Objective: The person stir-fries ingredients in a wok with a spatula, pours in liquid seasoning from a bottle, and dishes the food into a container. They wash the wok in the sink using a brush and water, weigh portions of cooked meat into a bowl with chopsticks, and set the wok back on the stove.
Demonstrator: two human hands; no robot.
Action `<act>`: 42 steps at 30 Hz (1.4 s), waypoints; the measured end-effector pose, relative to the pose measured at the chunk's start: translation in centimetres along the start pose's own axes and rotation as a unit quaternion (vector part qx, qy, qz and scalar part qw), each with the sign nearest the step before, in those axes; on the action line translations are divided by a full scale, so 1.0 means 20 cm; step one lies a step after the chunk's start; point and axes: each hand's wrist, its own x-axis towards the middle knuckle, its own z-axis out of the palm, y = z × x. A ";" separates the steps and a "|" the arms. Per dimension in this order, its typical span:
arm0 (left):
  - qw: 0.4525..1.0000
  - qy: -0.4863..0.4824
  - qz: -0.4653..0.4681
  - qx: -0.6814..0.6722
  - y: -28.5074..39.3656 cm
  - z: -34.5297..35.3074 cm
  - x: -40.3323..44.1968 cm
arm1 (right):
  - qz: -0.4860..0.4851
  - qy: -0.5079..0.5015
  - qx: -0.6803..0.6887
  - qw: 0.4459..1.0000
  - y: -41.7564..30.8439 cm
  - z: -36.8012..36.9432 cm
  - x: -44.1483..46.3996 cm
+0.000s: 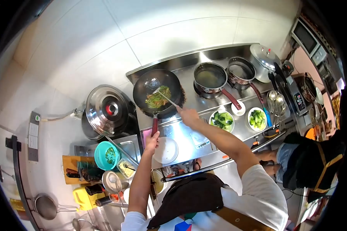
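Note:
A dark wok (142, 82) sits on the stove with cooked greens (158, 99) in its middle. My left hand (152, 141) is wrapped round the wok's reddish handle (155, 126). In my right hand (189, 116) is a spatula (167, 98), its metal head down among the greens. Just below the wok, near my left hand, lies a white plate (166, 150) on the steel counter. To the right of my right hand stands a white bowl of leafy greens (221, 121).
Two saucepans, one wider (210, 77) and one smaller (241, 68), stand right of the wok near a pressure cooker (265, 57). Another bowl of greens (257, 119) sits below them. A lidded pot (108, 109) and turquoise bowl (106, 155) are left. Another person (312, 161) is at right.

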 end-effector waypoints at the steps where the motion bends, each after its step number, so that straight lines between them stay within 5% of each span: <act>1: 1.000 -0.004 0.011 -0.003 0.00 0.00 0.00 | 0.006 0.017 0.021 1.000 0.01 0.03 -0.01; 4: 0.998 0.021 0.046 0.046 -0.06 0.01 0.03 | 0.023 0.017 0.092 0.995 0.01 0.08 -0.05; 10: 0.988 0.088 0.126 0.033 -0.16 0.10 -0.15 | 0.086 0.233 0.309 0.918 0.12 0.24 -0.64; 12: 0.986 0.117 0.112 0.031 -0.28 0.13 -0.25 | 0.230 0.101 0.387 0.887 0.25 0.40 -0.97; 14: 0.993 0.090 0.072 0.017 -0.44 0.18 -0.37 | 0.262 0.077 0.270 0.923 0.53 0.99 -1.37; 16: 0.999 0.022 0.004 0.030 -0.72 0.19 -0.42 | 0.386 -0.076 0.200 0.897 0.67 1.24 -1.89; 17: 0.997 -0.053 -0.013 0.054 -0.87 0.18 -0.44 | 0.367 -0.064 0.153 0.915 0.71 1.39 -2.21; 18: 0.989 -0.126 -0.031 0.075 -1.03 0.18 -0.46 | 0.418 -0.171 0.133 0.882 0.76 1.54 -2.50; 19: 0.973 -0.187 -0.048 0.128 -1.17 0.17 -0.48 | 0.274 -0.460 0.084 0.841 0.76 1.43 -2.73; 21: 0.939 -0.243 -0.068 0.232 -1.26 0.25 -0.62 | 0.501 -0.406 0.205 0.737 0.71 1.59 -3.23; 22: 0.940 -0.251 -0.098 0.211 -1.32 0.27 -0.67 | 0.682 -0.357 0.295 0.566 0.63 1.54 -3.35; 24: 0.946 -0.229 -0.069 0.219 -1.49 0.33 -0.74 | 0.760 -0.147 0.361 0.520 0.40 1.40 -3.55; 26: 0.931 -0.242 -0.053 0.268 -1.61 0.39 -0.81 | 0.761 -0.008 0.534 0.369 0.31 1.52 -3.73; 27: 0.907 -0.251 -0.022 0.338 -1.71 0.40 -0.82 | 0.740 0.005 0.573 0.352 0.26 1.50 -3.75; 30: 0.832 -0.377 -0.051 0.403 -1.94 0.38 -0.86 | 0.709 -0.038 0.557 0.430 0.14 1.42 -3.63; 33: 0.723 -0.516 -0.101 0.448 -2.00 0.40 -0.98 | 0.598 -0.174 0.480 0.618 0.21 1.59 -3.60; 36: 0.599 -0.590 -0.204 0.501 -1.95 0.47 -1.11 | 0.450 -0.069 0.327 0.828 0.23 1.60 -3.60; 39: 0.569 -0.573 -0.215 0.549 -1.89 0.64 -1.22 | 0.474 0.080 0.735 0.478 0.21 1.39 -3.86; 42: 0.556 -0.566 -0.200 0.574 -1.92 0.93 -1.36 | 0.510 0.083 0.726 0.453 0.26 1.26 -4.14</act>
